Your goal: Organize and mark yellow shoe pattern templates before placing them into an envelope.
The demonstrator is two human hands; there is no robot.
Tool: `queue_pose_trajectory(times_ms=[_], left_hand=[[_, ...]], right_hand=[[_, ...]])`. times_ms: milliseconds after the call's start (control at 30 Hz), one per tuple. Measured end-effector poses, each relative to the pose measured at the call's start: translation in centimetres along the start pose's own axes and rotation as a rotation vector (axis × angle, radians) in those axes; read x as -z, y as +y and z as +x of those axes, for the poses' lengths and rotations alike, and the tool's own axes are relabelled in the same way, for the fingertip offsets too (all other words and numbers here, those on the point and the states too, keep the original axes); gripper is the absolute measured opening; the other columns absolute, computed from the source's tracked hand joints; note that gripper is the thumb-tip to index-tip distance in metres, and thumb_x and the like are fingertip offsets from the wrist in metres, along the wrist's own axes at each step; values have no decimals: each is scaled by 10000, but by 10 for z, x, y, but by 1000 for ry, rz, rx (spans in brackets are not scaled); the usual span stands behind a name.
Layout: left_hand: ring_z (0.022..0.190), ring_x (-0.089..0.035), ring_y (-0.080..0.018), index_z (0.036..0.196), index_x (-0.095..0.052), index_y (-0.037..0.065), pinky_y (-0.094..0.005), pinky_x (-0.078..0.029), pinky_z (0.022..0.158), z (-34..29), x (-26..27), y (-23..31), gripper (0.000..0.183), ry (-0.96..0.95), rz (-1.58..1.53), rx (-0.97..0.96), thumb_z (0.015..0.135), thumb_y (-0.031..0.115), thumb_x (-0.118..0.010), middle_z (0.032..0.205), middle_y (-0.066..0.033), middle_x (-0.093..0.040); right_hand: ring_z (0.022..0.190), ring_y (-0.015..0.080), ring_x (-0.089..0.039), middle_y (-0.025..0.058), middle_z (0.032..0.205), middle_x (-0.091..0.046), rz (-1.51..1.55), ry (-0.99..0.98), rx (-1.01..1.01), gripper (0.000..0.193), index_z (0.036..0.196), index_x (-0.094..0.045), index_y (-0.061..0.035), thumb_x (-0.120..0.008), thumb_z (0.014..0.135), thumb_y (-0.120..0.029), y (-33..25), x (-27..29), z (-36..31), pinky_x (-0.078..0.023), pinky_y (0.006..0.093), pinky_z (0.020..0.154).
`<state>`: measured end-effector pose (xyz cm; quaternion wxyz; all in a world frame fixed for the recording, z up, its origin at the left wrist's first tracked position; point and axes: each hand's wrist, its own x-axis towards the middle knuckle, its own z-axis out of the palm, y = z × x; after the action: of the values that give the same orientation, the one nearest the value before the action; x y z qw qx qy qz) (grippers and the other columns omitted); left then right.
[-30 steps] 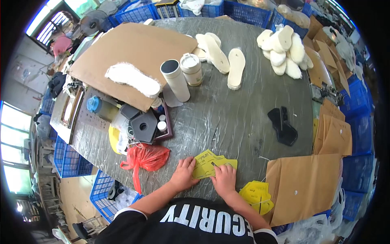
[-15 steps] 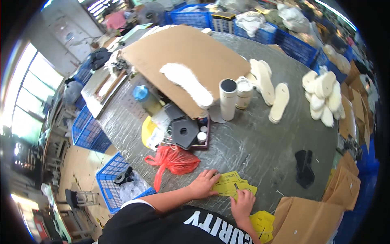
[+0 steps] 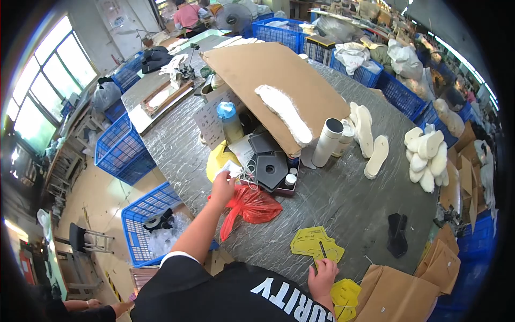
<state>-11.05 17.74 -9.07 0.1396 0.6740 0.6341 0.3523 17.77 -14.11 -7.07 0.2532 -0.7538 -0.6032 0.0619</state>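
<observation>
1. The left hand (image 3: 222, 188) reaches out to the far left of the red plastic bag (image 3: 248, 206), its fingers closed on a small pale slip of paper (image 3: 232, 169) beside the yellow sheet (image 3: 216, 162).
2. The right hand (image 3: 323, 273) lies near the body, to the right of the red plastic bag, fingers curled together and pinching a thin dark stick (image 3: 320, 250) that rests across the yellow cut-out shapes (image 3: 314, 244).
3. Those yellow cut-out shapes lie flat on the grey table (image 3: 343, 198), right of the red plastic bag; more yellow pieces (image 3: 345, 298) sit just below the right hand.
4. Just beyond the red plastic bag stands a dark tray of black boxes (image 3: 271, 169) with a small white bottle (image 3: 289, 180).
5. Farther beyond, a large cardboard sheet (image 3: 273, 75) carries a white fleecy insole (image 3: 284, 112).
6. Right of that stands a white tumbler (image 3: 327, 142), then pale shoe soles (image 3: 375, 155) and a heap of them (image 3: 426, 158).
7. A black piece (image 3: 398, 233) lies well to the right of the red plastic bag.
</observation>
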Motion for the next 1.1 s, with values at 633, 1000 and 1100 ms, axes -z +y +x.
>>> queue_pose_trajectory(times_ms=[633, 1000, 1100], left_hand=[[588, -567, -331, 746, -593, -10, -385, -444, 552, 52, 96, 2, 224, -42, -259, -8, 859, 184, -598, 685, -186, -600], [598, -559, -243, 786, -593, 11, -323, -441, 546, -73, 74, 91, 137, -844, -570, -638, 777, 109, -689, 702, -114, -560], [664, -586, -260, 848, -600, 7, -334, -466, 584, -83, 64, 95, 240, -1025, -539, -610, 758, 191, -726, 792, -123, -587]], right_hand=[[736, 252, -590, 124, 889, -590, 553, -114, -138, 232, 994, -608, -17, -656, 778, -84, -94, -34, 36, -473, 335, 677], [657, 212, -600, 88, 786, -534, 392, 85, -17, 95, 935, -579, -31, -588, 846, -65, -162, -46, 62, -471, 314, 557], [666, 179, -616, 77, 816, -576, 817, 213, -354, 101, 925, -572, -6, -566, 887, -100, -153, -48, 33, -500, 292, 582]])
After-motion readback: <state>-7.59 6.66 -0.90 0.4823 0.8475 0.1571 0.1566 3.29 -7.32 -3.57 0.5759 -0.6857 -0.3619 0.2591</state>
